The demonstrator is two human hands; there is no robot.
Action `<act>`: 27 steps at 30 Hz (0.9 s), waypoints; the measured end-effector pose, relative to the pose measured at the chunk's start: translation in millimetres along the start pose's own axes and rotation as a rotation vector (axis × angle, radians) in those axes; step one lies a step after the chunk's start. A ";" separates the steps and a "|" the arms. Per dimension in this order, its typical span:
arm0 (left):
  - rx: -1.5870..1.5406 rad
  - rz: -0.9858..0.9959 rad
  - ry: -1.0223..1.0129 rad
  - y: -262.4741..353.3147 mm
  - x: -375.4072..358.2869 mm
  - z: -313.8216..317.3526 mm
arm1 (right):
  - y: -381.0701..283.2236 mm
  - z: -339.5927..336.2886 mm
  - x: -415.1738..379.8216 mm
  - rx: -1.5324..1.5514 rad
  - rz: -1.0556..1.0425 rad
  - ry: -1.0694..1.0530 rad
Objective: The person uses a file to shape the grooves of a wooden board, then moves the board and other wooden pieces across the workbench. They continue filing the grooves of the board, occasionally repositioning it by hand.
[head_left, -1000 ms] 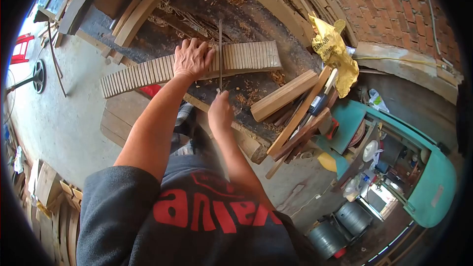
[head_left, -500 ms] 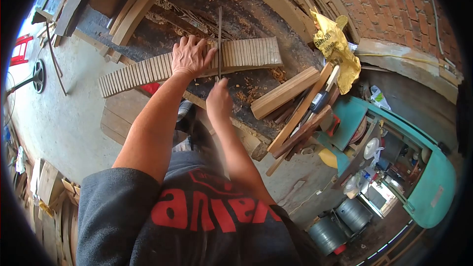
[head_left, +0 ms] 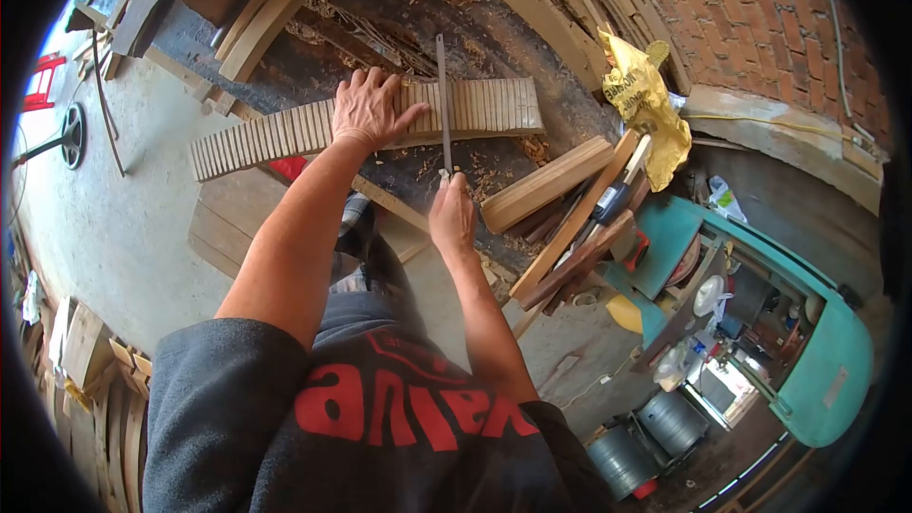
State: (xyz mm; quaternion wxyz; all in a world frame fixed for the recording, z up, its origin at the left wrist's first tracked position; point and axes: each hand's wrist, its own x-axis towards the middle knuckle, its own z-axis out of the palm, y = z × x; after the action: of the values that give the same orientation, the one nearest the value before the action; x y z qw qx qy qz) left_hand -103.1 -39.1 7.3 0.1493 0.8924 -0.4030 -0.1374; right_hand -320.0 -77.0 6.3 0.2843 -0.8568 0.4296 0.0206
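Observation:
A long, slightly curved wooden piece (head_left: 266,141) with many grooves cut across its top lies on the dark bench. My left hand (head_left: 369,112) presses on its middle, fingers reaching over the far edge and thumb stretched to the right. To the right of that thumb, a narrow metal file (head_left: 443,100) crosses the grooved top, its tip pointing away from me. My right hand (head_left: 452,218) is closed around the file's near end, just in front of the piece. The part of the file inside the fist is hidden.
Wood shavings and thin strips litter the bench (head_left: 380,0). Rectangular wood blocks (head_left: 546,185) and several sticks lie on the right, with a crumpled yellow bag (head_left: 646,109) behind. Curved boards (head_left: 285,14) are stacked at the back left. A teal cabinet (head_left: 826,370) holds tools at lower right.
My right hand has moved to the right along the piece and now shows sharply instead of blurred. The file has shifted right and toward me. My left hand stays on the wooden piece.

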 end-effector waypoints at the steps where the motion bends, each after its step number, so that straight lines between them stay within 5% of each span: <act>1: 0.000 -0.002 0.002 -0.2 0.2 0.1 | -0.3 0.6 1.3 0.000 -0.002 0.000; 27: -0.001 0.005 0.017 1.0 -0.5 -0.1 | -43.8 -3.1 57.3 -0.122 -0.001 0.017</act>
State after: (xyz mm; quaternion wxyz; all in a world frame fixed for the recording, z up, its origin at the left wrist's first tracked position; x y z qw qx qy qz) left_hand -104.0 -39.3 7.8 0.1536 0.8925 -0.4037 -0.1297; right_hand -251.8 -99.5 13.5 0.2279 -0.8728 0.4297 0.0394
